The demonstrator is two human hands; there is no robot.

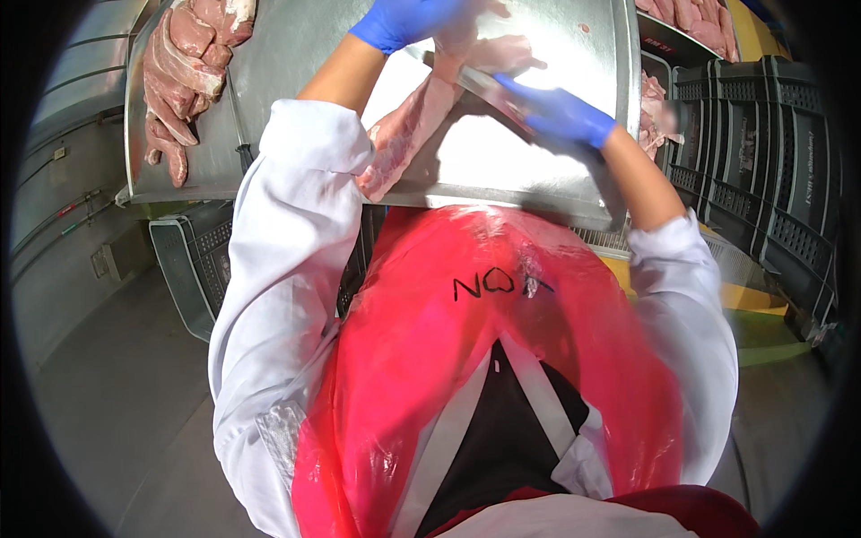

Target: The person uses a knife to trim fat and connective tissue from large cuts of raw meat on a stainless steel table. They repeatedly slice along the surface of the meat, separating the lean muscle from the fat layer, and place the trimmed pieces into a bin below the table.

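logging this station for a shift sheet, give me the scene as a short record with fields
work surface: metal table
main piece: long meat strip, lying on the table
left hand: blue-gloved, at the strip's far end, grip unclear
right hand: blue-gloved, holding a knife, blurred, its blade at the strip
table's left side: meat pile, with a dark-handled tool beside it
right of table: dark crates, meat trimmings
clothing: red plastic apron, white sleeves

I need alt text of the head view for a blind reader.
A blue-gloved right hand holds a blurred knife at a long strip of raw meat on a metal table; the left hand is near the strip's far end.
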